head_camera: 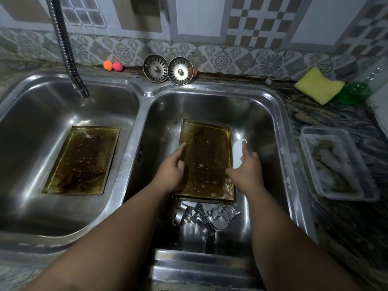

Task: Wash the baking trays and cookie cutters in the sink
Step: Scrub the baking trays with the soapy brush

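A greasy brown baking tray point(206, 156) lies in the right basin point(270, 127) of the steel double sink. My left hand point(171, 168) grips the tray's left rim, with the forefinger stretched along the edge. My right hand point(246, 171) is at the tray's right rim and holds a white oval bar point(237, 153) between forefinger and thumb. Several metal cookie cutters point(206, 216) lie in a heap just in front of the tray. A second dirty baking tray point(84, 161) lies flat in the left basin point(31, 127).
The flexible faucet point(67, 51) hangs over the left basin. Two strainer plugs point(168, 69) lean against the back wall beside small coloured balls point(113, 65). On the right counter are a yellow sponge point(318, 86), a green soap bottle point(357, 90) and a soapy plastic container point(336, 162).
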